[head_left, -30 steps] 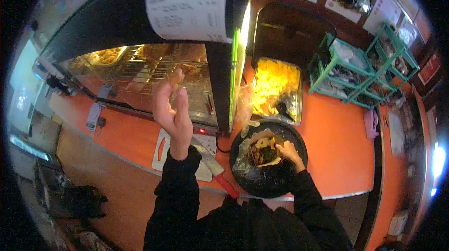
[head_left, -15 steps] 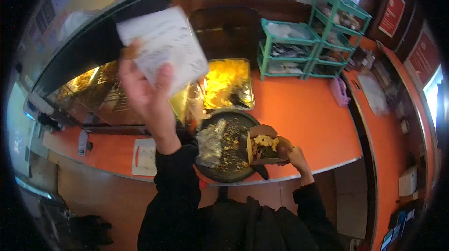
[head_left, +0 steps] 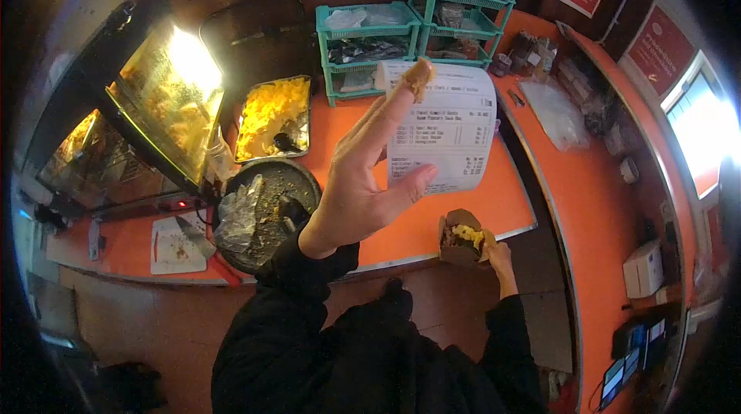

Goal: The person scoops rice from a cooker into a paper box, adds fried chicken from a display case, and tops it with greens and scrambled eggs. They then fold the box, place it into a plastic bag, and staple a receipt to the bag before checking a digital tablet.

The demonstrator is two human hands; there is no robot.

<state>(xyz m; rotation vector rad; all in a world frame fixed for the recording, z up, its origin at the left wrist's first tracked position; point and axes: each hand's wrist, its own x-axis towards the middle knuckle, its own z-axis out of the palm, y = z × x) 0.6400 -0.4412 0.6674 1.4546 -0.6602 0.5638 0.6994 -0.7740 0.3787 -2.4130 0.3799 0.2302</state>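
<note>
Orange worktop [head_left: 494,199]: left hand [head_left: 361,192] holds receipt [head_left: 463,128], thumb and forefinger spread; right hand [head_left: 500,257] pinches edge of cardboard takeaway box [head_left: 455,254].

A lit display case [head_left: 166,86] stood on the orange counter [head_left: 486,213] near a metal tray [head_left: 309,117] of yellow food [head_left: 272,109]. Green racks [head_left: 370,31] stood beyond, and a knife [head_left: 194,235] lay partly over a white cutting board [head_left: 164,250].

white black-printed receipt [head_left: 451,132], brown box [head_left: 458,256], orange counter [head_left: 482,204], teal racks [head_left: 412,40]
</note>
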